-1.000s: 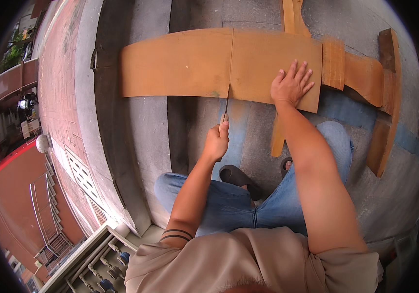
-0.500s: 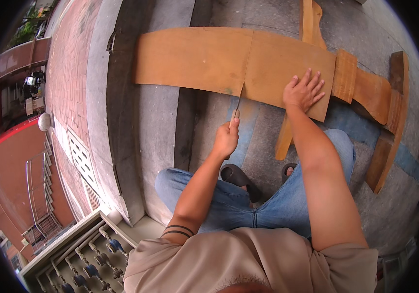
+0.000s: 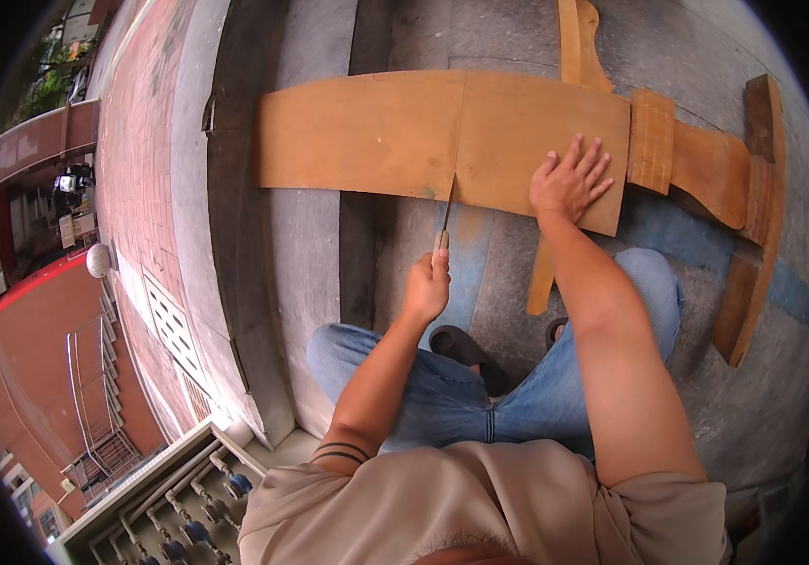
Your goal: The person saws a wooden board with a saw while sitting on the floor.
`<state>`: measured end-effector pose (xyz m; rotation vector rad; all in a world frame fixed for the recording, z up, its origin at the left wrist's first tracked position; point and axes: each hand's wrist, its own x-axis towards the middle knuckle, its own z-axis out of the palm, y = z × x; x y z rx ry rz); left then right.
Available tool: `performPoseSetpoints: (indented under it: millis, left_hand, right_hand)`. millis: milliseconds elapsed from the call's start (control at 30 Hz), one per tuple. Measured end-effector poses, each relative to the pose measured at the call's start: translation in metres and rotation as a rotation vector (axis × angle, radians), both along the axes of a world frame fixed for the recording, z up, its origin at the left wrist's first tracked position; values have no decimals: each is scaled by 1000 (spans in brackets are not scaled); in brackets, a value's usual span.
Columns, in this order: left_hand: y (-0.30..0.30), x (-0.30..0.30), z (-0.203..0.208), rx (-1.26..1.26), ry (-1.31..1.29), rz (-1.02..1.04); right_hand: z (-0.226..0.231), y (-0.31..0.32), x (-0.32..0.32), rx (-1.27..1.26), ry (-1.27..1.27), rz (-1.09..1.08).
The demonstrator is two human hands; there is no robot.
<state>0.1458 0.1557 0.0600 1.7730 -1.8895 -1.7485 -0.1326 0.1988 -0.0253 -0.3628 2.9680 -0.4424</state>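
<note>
A long tan wooden board [image 3: 357, 137] lies crosswise before me, a thin straight line running across its width. My left hand [image 3: 426, 285] is closed round the wooden handle of a narrow-bladed hand saw [image 3: 448, 205]. The blade meets the board's near edge at the lower end of that line; its teeth are too small to make out. Flat on the board's right part, fingers spread, rests my right hand [image 3: 571, 181], with nothing in it.
The board's left end reaches over a grey stone step [image 3: 306, 245]. Under its right part extends a wooden bar [image 3: 541, 278]. To the right lies a shaped wooden piece [image 3: 711, 174] joined to a long crosspiece [image 3: 753, 254]. Pipes with blue meters [image 3: 197, 532] sit at lower left.
The view has shifted, so the board and saw appear slightly lower and further left. My left hand still grips the saw, and my right hand stays flat on the board.
</note>
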Motion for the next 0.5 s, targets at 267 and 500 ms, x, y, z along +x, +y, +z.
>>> performPoseSetpoints:
  millis: [267,500]
  left_hand:
    - [11,27,-60,-160,134,-33]
    - [12,6,-29,-30,123,33]
  right_hand:
    - [-2,-2,-2,16,30,14]
    - [-13,-2,-4,-21,51,3]
